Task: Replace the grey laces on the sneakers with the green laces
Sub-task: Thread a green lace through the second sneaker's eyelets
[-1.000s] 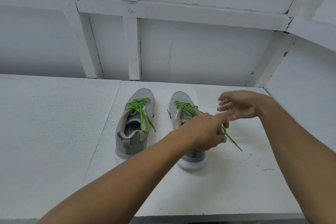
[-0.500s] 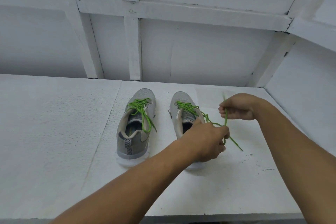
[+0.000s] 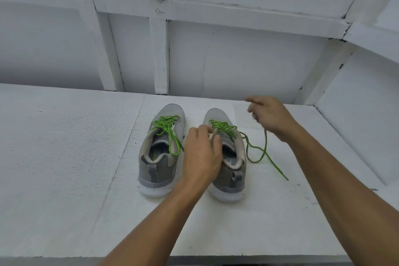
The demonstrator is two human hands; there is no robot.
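Observation:
Two grey sneakers stand side by side on the white table (image 3: pixel 64 157), toes pointing away from me. The left sneaker (image 3: pixel 158 166) carries a green lace (image 3: pixel 168 124) whose ends hang over its opening. The right sneaker (image 3: pixel 232 177) is threaded with another green lace (image 3: pixel 222 126). One loose end of that lace (image 3: pixel 257 158) loops over the table to the right. My left hand (image 3: pixel 200 155) pinches the near left rim of the right sneaker's opening. My right hand (image 3: pixel 269 116) hovers to the right of the toe, with the lace rising to its underside; its fingers are blurred.
A white panelled wall (image 3: pixel 237 60) rises just behind the sneakers. A slanted white side wall (image 3: pixel 356 125) closes the right. The table's front edge (image 3: pixel 216 257) lies near me. Small dark specks (image 3: pixel 295 188) mark the table on the right.
My left hand has let go of the lace beside the right sneaker and moved left onto its rim. My right hand rose and shifted right, and the lace loop fell slack onto the table.

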